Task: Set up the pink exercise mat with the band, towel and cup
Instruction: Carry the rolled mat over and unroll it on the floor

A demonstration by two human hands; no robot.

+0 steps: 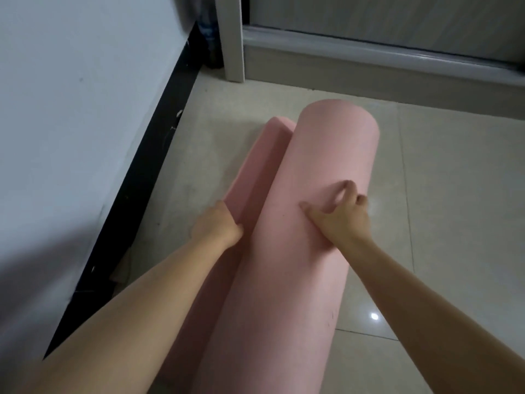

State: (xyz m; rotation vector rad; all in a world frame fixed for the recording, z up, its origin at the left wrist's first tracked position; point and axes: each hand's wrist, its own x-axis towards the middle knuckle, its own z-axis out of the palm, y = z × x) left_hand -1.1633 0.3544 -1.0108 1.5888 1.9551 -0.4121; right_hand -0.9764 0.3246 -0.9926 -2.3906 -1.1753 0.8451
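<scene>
The pink exercise mat [321, 172] lies on the tiled floor as a thick roll, running from the bottom of the view toward the far wall. Its loose end flap [255, 166] stands up along the roll's left side. My left hand [217, 226] grips the near part of that flap's edge, thumb on the inner side. My right hand [339, 216] rests on top of the roll with its fingers partly curled against the foam. No band, towel or cup is in view.
A white wall with a black skirting board [147, 172] runs along the left, close to the mat. A white door frame post [231, 38] and a sliding-door sill [369, 55] cross the far side. Glossy beige floor tiles [440, 180] spread to the right.
</scene>
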